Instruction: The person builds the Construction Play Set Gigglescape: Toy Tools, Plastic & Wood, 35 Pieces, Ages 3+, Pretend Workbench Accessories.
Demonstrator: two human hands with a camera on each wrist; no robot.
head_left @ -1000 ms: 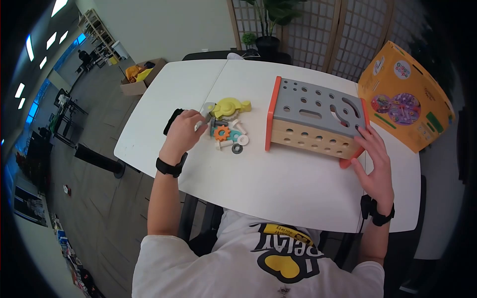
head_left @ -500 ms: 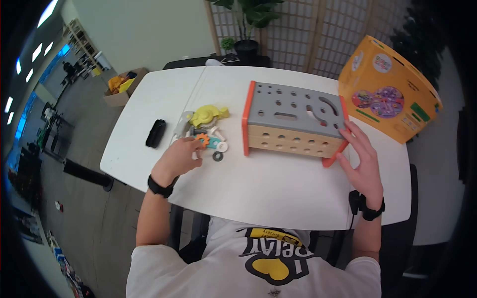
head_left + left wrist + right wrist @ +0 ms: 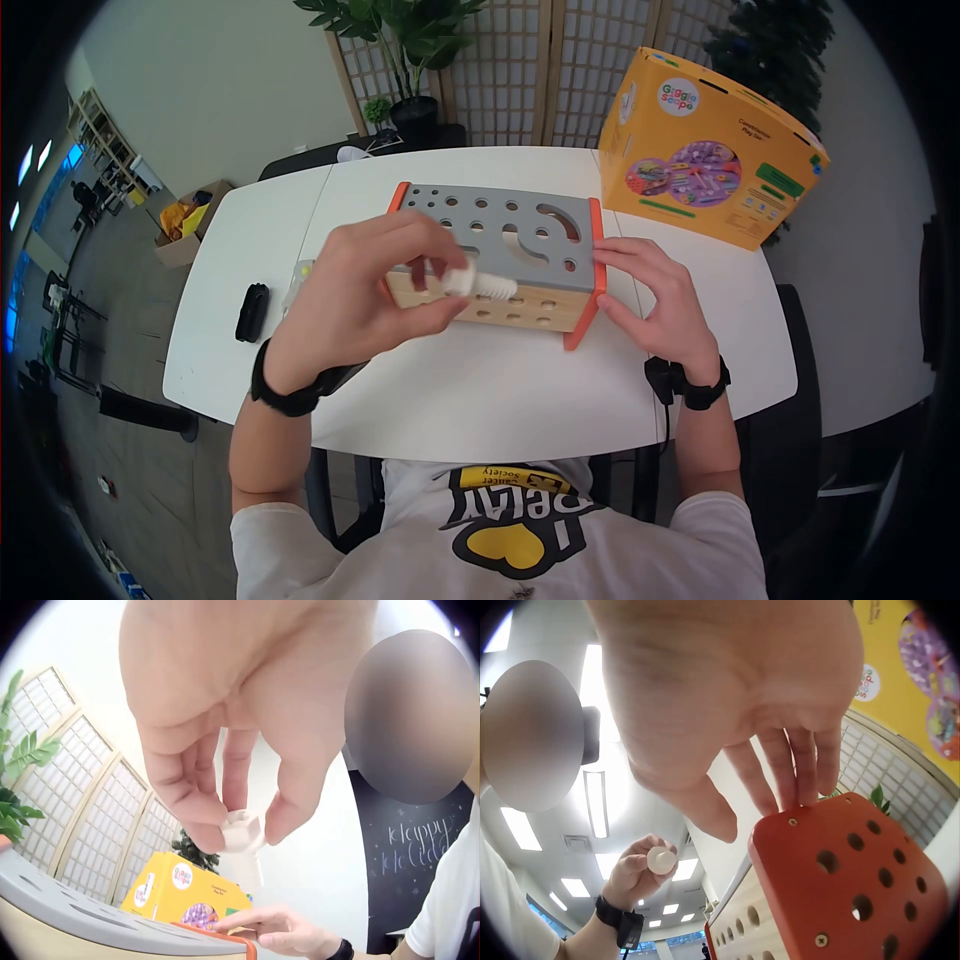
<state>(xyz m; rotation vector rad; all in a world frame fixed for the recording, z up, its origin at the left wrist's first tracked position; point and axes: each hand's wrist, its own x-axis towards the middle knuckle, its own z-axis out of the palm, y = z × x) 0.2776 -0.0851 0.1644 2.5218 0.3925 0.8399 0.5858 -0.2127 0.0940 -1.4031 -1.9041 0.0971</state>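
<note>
Raised over the front left of the grey-topped wooden box [image 3: 480, 215], my left hand [image 3: 365, 290] pinches a white screw [image 3: 490, 287] by its head, the threaded end pointing right. The left wrist view has the screw's head [image 3: 240, 832] between thumb and fingers. My right hand [image 3: 660, 305] rests its fingertips on the box's red right end panel, fingers nearly straight. In the right wrist view those fingers touch the top edge of the red panel [image 3: 840, 862], the thumb held apart. Loose parts at the left are mostly hidden behind my left hand.
A yellow-orange carton [image 3: 710, 150] stands at the table's back right. A black object [image 3: 253, 312] lies on the white table [image 3: 420, 410] at the left. Behind the table are a potted plant [image 3: 413, 110] and a lattice screen.
My left hand has come up from the loose parts with the white screw and moved right, over the box. The head view has shifted; my right hand stays on the box's right end.
</note>
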